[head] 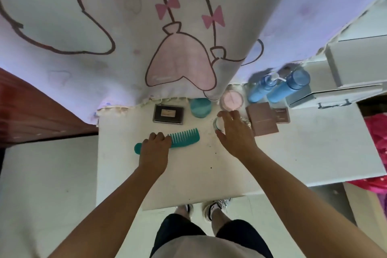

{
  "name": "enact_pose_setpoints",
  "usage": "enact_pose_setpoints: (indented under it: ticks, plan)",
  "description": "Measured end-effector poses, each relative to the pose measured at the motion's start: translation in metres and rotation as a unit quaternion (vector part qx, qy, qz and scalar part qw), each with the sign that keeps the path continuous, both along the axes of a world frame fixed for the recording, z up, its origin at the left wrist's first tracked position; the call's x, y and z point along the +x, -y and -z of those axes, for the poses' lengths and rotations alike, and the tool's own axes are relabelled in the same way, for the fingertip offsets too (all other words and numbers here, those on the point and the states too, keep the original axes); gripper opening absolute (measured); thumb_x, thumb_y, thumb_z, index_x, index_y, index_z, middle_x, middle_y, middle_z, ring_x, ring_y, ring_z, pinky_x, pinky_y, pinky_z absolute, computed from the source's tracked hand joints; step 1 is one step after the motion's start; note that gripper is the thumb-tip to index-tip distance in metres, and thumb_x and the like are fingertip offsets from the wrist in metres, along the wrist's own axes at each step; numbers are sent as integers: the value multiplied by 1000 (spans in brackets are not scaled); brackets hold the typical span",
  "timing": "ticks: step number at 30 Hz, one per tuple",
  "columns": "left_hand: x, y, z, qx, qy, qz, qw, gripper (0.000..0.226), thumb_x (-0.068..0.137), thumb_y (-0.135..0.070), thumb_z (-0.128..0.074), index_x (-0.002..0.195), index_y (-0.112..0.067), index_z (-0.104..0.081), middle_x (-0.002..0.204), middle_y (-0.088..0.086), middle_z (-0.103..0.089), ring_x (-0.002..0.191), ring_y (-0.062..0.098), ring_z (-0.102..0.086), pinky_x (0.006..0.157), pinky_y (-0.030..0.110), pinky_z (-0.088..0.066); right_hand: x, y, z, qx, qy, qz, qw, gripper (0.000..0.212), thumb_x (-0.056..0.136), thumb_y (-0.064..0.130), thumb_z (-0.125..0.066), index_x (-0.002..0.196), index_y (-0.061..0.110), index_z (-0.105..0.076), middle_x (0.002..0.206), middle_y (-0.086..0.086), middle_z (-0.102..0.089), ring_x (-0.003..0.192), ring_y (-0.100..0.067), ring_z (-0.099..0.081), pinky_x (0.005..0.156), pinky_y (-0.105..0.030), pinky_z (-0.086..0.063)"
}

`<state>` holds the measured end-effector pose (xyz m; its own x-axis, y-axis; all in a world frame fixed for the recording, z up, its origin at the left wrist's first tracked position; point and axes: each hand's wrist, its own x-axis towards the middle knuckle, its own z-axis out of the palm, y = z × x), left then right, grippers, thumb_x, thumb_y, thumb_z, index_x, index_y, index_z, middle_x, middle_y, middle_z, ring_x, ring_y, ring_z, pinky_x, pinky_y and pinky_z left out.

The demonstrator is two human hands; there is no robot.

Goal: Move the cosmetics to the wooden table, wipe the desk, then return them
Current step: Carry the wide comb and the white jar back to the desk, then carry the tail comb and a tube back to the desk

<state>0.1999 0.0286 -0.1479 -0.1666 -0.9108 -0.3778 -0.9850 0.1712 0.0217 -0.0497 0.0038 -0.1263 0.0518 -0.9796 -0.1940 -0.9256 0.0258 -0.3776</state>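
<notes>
A teal comb (184, 136) lies on the white desk (293, 153); my left hand (156, 148) is closed over its handle. My right hand (234, 132) curls around a small clear jar (217, 124) standing on the desk, fingers spread over its top. Along the back edge sit a dark compact case (168, 114), a teal jar (200, 107), a pink round jar (232, 100), two blue bottles (278, 87) and brown flat boxes (263, 119).
A pink-and-white cartoon curtain (167, 37) hangs behind the desk. A white drawer unit (356, 65) stands at the right. A reddish wooden surface (31, 111) lies at the left. Pink fabric (377, 142) shows at the far right. My feet stand below the desk's front edge.
</notes>
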Motion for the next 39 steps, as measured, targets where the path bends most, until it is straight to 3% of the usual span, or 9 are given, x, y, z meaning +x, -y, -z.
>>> enact_pose_setpoints:
  ticks: [3, 8, 13, 18, 24, 27, 32, 36, 39]
  plan:
    - [8, 17, 11, 5, 4, 24, 1000, 46, 85, -11, -64, 129, -16, -50, 121, 5, -57, 110, 22, -52, 87, 35, -48, 8, 12, 14, 14, -16, 9, 1000, 45, 89, 26, -67, 128, 24, -44, 127, -9, -48, 92, -35, -65, 73, -45, -56]
    - [23, 17, 25, 21, -33, 38, 998, 51, 82, -8, -65, 130, -13, -50, 122, 9, -53, 107, 25, -52, 85, 36, -49, 24, 10, 32, 59, -19, 44, 997, 57, 89, 21, -65, 137, 28, -35, 153, -7, -30, 110, -36, -60, 76, -47, -56]
    - [32, 17, 17, 28, -55, 34, 998, 43, 89, -19, -57, 132, -16, -52, 130, 8, -52, 114, 25, -50, 93, 39, -46, 28, 3, 19, 69, -45, 55, 995, 55, 90, 23, -63, 137, 29, -36, 155, -8, -29, 116, -39, -56, 79, -48, -56]
    - [42, 25, -30, -94, -64, 14, 993, 45, 89, -35, -63, 129, -13, -59, 138, 16, -54, 126, 37, -51, 100, 54, -42, 22, 12, -33, -12, -60, 31, 998, 42, 101, 43, -40, 137, 23, -47, 151, -8, -41, 123, -34, -55, 93, -46, -52]
    - [49, 12, -110, -199, -36, -73, 977, 60, 97, -49, -27, 136, -13, -55, 147, 19, -44, 133, 39, -43, 105, 60, -34, 23, 23, -90, -100, -31, -70, 992, 44, 101, 47, -31, 127, 21, -56, 136, -6, -55, 115, -29, -59, 93, -43, -53]
    - [55, -28, -140, -239, -28, -156, 958, 59, 97, -49, -29, 139, -14, -53, 149, 20, -41, 135, 40, -40, 106, 60, -32, 42, 28, -100, -131, 3, -135, 982, 40, 101, 43, -36, 128, 19, -55, 127, -7, -59, 109, -27, -60, 91, -40, -50]
    - [86, -124, -182, -258, 14, -332, 907, 61, 98, -54, -24, 145, -20, -42, 157, 14, -28, 144, 35, -24, 114, 59, -18, 127, 11, -111, -181, 94, -253, 946, 47, 101, 37, -45, 143, 16, -46, 151, -12, -41, 133, -33, -43, 108, -45, -38]
    - [134, -222, -220, -257, 106, -431, 859, 67, 97, -60, -15, 152, -24, -26, 162, 10, -10, 149, 30, -7, 119, 56, -7, 222, -46, -138, -245, 178, -351, 886, 51, 100, 35, -50, 145, 12, -45, 156, -18, -32, 141, -38, -33, 113, -47, -34]
    - [172, -306, -245, -294, 134, -486, 812, 65, 99, -59, -20, 153, -24, -25, 162, 12, -11, 149, 32, -7, 118, 58, -9, 294, -101, -160, -262, 195, -426, 844, 53, 101, 39, -47, 147, 14, -42, 158, -18, -28, 144, -38, -28, 114, -49, -31]
